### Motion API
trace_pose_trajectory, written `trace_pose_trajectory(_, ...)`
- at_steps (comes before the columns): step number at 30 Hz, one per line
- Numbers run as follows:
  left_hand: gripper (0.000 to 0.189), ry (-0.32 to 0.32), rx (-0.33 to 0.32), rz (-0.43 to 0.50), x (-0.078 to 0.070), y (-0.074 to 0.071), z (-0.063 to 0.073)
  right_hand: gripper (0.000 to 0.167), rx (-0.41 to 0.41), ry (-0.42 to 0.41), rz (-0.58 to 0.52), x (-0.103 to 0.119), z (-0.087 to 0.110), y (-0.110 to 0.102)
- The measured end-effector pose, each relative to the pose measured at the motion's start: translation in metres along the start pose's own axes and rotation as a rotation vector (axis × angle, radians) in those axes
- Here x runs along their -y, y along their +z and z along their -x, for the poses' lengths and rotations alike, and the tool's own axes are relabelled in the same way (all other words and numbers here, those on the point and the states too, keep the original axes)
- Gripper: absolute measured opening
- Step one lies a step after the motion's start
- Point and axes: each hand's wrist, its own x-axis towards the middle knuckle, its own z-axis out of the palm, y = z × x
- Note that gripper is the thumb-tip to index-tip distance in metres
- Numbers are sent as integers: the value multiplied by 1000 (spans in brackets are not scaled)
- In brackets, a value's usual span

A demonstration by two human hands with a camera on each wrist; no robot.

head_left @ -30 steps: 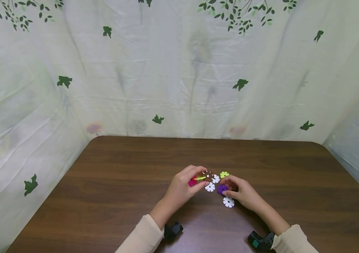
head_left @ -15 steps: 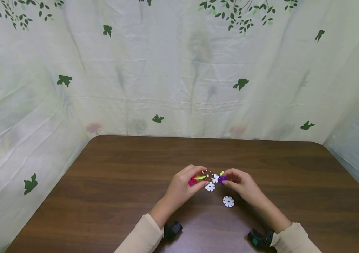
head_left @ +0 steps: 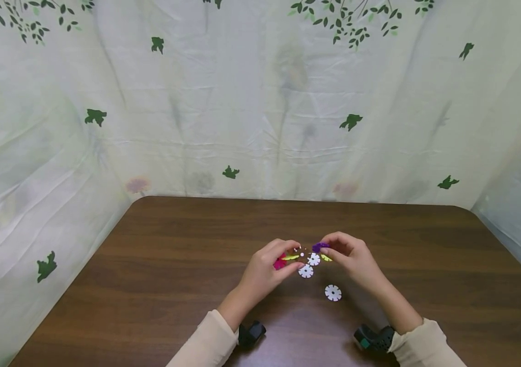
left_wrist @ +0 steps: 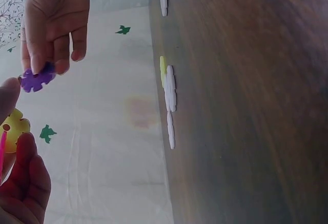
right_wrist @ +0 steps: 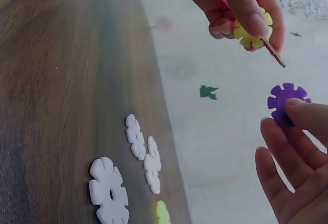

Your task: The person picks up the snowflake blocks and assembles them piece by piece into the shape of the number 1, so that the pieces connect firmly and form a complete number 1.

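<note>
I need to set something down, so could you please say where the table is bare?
The table is bare left of the left hand, right of the right hand, and beyond toward the curtain; between the hands, white discs crowd it.

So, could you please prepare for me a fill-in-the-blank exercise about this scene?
The right hand pinches a disc coloured ____.
Besides a yellow piece and a brown piece, the left hand holds another, coloured ____.
In the right wrist view, the number of white discs lying on the table is ____.

Missing words: purple; pink; three.
</note>
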Motion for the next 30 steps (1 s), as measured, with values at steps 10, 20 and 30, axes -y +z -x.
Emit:
trace_pose_trajectory(10,34,-7,4,-4,1,1,-1,15,-15,-86,-34,-1,3,1)
trace_pose_trajectory(20,35,-13,15,9,0,1,-1,18,10,-162,-103,-4,4,1)
trace_pose_trajectory(30,42,-24,20,64,-1,3,1,16,25,-194,-164,-24,4,2)
